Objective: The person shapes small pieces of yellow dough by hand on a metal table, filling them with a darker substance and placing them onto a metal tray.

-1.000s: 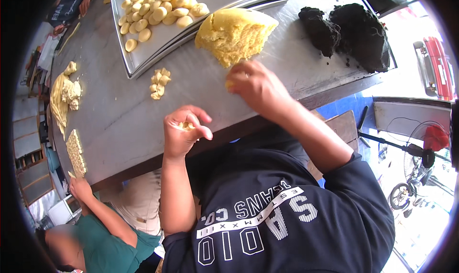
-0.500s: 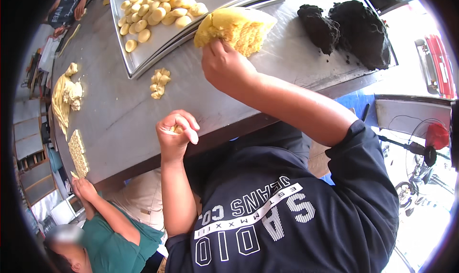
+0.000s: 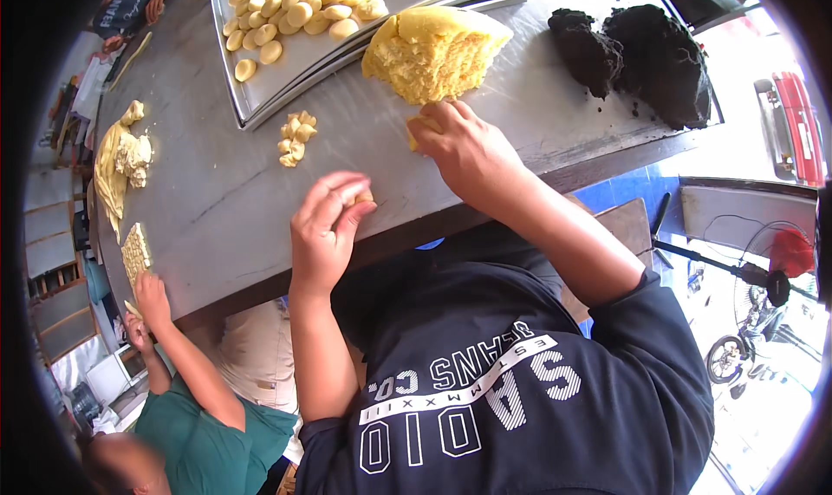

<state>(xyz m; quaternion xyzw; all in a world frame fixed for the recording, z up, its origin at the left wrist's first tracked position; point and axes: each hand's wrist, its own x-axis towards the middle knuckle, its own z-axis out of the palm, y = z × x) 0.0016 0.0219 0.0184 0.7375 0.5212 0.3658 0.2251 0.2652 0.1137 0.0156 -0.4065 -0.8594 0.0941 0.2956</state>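
My left hand [image 3: 325,218], above the steel table's near edge, is curled round a small piece of pale dough [image 3: 364,196] between fingers and thumb. My right hand [image 3: 455,140] is just below the big crumbly mound of yellow dough [image 3: 433,48], its fingers bent round a yellow lump [image 3: 416,133] that they partly hide. A cluster of small dough pieces [image 3: 295,135] lies on the table [image 3: 225,192], left of my right hand and above my left. At the back, a metal tray [image 3: 238,96] holds several flattened dough balls [image 3: 299,14].
Dark dough masses [image 3: 650,66] lie at the back right. On the left are yellow dough [image 3: 121,166], a pale scored strip [image 3: 134,252] and a co-worker in green [image 3: 191,426], hands at the table edge. Another person stands at the far corner [image 3: 121,5]. A fan [image 3: 771,261] stands beyond the right edge.
My right hand reached up into the yellow mound and is now lower, below it, with a lump. My left hand has moved up and right, fingers more closed. The co-worker's hands have parted.
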